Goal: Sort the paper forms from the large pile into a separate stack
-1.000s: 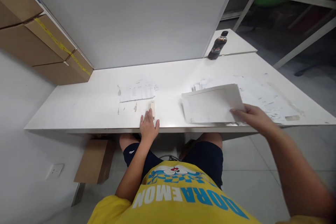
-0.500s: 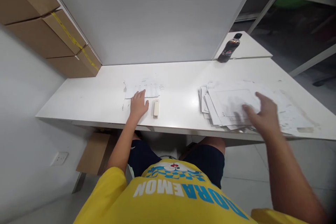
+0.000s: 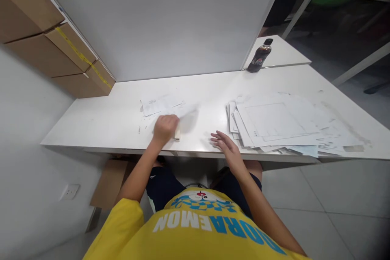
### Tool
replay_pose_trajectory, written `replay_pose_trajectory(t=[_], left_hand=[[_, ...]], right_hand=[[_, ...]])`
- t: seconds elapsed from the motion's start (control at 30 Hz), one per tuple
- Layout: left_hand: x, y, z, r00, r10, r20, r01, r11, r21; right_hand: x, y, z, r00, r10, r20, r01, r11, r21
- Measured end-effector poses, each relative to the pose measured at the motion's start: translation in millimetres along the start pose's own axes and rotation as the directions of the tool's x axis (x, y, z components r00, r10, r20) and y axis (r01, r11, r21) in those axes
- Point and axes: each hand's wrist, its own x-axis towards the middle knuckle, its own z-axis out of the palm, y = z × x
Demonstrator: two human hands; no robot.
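My left hand (image 3: 165,130) is closed, pinching a sheet of paper (image 3: 189,116) that is blurred and sticks out to the right. Partly covered by that hand, a small cream-coloured block (image 3: 177,134), perhaps a stapler, lies on the desk. Just behind are a few small papers (image 3: 158,104) with faint print. My right hand (image 3: 228,148) is over the desk's front edge, fingers apart and holding nothing. To its right spreads an untidy pile of paper sheets (image 3: 271,124), with a pale blue sheet (image 3: 306,150) low in it.
A cola bottle (image 3: 259,56) stands at the back right of the white desk (image 3: 100,124). A whiteboard panel (image 3: 158,20) rises along the back edge. Cardboard boxes (image 3: 67,59) are stacked at the left, and another box (image 3: 108,183) sits beneath the desk.
My right hand has moved left, off the paper pile to the desk's front edge. My left hand has closed on a sheet and shifted right, beside the cream block.
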Motion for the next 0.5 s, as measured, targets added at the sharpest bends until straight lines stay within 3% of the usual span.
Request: replay_pose_trajectory(t=[0.1, 0.17, 0.23, 0.33, 0.5], left_hand=[[-27.0, 47.0, -5.3, 0.973, 0.226, -0.039, -0.230, 0.966, -0.122], [-43.9, 69.9, -3.6, 0.942, 0.334, -0.016, -0.331, 0.924, -0.190], [-58.4, 83.3, 0.7, 0.922, 0.386, 0.020, -0.374, 0.904, -0.208], [-74.8, 87.8, 7.8, 0.942, 0.333, 0.041, -0.322, 0.931, -0.171], [-85.7, 80.1, 16.5, 0.996, 0.049, 0.076, -0.034, 0.980, -0.197]], right_hand=[[8.6, -12.2, 15.9, 0.976, 0.146, 0.161, -0.188, 0.940, 0.286], [11.1, -15.1, 22.4, 0.964, 0.200, 0.178, -0.247, 0.920, 0.305], [10.9, -11.9, 23.5, 0.964, 0.241, 0.117, -0.265, 0.921, 0.285], [8.3, 0.6, 13.4, 0.976, 0.219, 0.016, -0.216, 0.946, 0.243], [5.9, 9.1, -21.6, 0.981, 0.118, -0.156, -0.118, 0.993, 0.011]])
